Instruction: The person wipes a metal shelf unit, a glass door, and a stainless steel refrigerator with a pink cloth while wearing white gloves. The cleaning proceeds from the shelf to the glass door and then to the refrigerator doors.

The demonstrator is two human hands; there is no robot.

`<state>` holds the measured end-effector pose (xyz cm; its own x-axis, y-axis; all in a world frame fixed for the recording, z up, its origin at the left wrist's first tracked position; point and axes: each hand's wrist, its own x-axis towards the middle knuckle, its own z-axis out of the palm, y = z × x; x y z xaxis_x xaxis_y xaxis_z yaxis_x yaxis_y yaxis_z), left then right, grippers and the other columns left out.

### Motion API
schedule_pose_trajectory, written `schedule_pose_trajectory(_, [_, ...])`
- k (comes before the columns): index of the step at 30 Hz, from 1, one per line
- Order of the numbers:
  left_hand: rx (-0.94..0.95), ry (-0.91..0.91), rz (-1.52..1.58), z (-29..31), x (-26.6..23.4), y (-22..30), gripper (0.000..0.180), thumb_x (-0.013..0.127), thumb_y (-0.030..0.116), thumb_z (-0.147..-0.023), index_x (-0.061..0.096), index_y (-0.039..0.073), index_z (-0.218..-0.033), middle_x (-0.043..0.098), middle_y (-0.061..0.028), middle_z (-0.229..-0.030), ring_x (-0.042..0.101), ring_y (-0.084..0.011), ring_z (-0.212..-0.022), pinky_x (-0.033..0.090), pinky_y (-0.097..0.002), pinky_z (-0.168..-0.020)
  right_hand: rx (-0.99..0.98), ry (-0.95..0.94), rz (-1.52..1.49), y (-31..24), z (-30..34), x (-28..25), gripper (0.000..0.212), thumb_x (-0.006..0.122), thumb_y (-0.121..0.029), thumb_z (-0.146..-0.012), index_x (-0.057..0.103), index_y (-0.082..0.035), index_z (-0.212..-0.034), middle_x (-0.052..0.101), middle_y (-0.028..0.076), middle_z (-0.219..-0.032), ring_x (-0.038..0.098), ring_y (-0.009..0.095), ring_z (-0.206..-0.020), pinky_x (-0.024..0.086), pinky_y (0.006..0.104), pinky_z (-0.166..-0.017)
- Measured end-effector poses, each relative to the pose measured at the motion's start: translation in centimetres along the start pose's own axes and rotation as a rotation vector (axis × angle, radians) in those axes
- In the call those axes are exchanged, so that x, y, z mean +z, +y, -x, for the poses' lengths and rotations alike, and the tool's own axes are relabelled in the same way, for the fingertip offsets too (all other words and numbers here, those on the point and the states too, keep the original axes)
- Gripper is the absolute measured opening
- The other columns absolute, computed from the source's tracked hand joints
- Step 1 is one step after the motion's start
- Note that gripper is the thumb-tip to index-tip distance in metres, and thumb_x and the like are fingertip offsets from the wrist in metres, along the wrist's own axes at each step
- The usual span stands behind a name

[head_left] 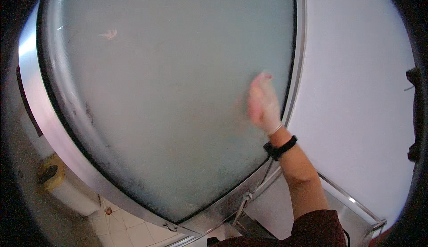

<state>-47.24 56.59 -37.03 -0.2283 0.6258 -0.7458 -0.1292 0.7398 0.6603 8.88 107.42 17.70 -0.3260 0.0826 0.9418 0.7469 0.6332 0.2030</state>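
Note:
My right hand (264,103), in a thin translucent glove, is at the right side of a large cloudy pane (174,91). It is smeared by motion; the fingers point up and seem close together. Whether they hold anything cannot be made out. A faint pinkish reflection shows in the pane beside the hand. A black watch-like band (280,147) circles the wrist below the glove. Black edging and a broad metal frame (47,109) surround the pane, which has a small pale leaf-shaped mark (108,34) at its upper left. My left hand is out of sight.
A pale bin with a yellow lid (52,179) stands at the lower left, beside light floor tiles (127,224). Metal rails (350,198) run at the lower right, near my arm. A plain white surface (356,77) fills the right side, with dark fittings (413,113) at its far edge.

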Motion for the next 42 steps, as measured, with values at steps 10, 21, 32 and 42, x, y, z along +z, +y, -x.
schedule_pose_trajectory(10, [0.034,-0.015,-0.058,0.4,1.4,1.2,0.051,0.048,0.042,-0.107,0.056,0.009,-0.144,0.061,-0.0156,-0.141,0.057,-0.0303,-0.128,0.046,-0.047,-0.111,0.561,0.447,-0.221,-1.0,-4.1,1.1,0.063,0.059,-0.019,-0.101,0.036,0.003,-0.156,0.041,0.021,-0.159,0.033,0.032,-0.152,0.026,0.0417,-0.125])
schedule_pose_trajectory(21, [0.083,-0.013,-0.182,-0.3,0.6,0.9,0.05,0.047,0.042,-0.107,0.057,0.009,-0.144,0.061,-0.0156,-0.141,0.056,-0.03,-0.129,0.046,-0.0468,-0.111,-0.176,0.033,-0.182,-34.0,-6.6,5.2,0.055,0.073,-0.034,-0.08,0.063,-0.021,-0.133,0.058,0.005,-0.135,0.056,0.031,-0.126,0.044,0.0442,-0.092])
schedule_pose_trajectory(32, [0.074,0.065,-0.295,0.5,0.6,1.4,0.05,0.047,0.043,-0.108,0.057,0.009,-0.144,0.061,-0.0155,-0.141,0.056,-0.0298,-0.129,0.045,-0.0466,-0.112,0.04,0.024,-0.105,-10.8,4.2,3.9,0.065,0.078,-0.017,-0.079,0.057,-0.016,-0.14,0.051,0.013,-0.148,0.048,0.034,-0.14,0.042,0.0514,-0.11])
schedule_pose_trajectory(42, [0.035,0.098,-0.414,2.2,1.2,0.8,0.05,0.046,0.043,-0.108,0.057,0.009,-0.143,0.061,-0.0155,-0.141,0.056,-0.0296,-0.13,0.045,-0.0464,-0.112,0.815,0.347,-0.187,0.8,12.5,4.5,0.064,0.049,-0.013,-0.1,0.031,0.007,-0.157,0.026,0.02,-0.168,0.015,0.031,-0.159,0.008,0.0426,-0.129])
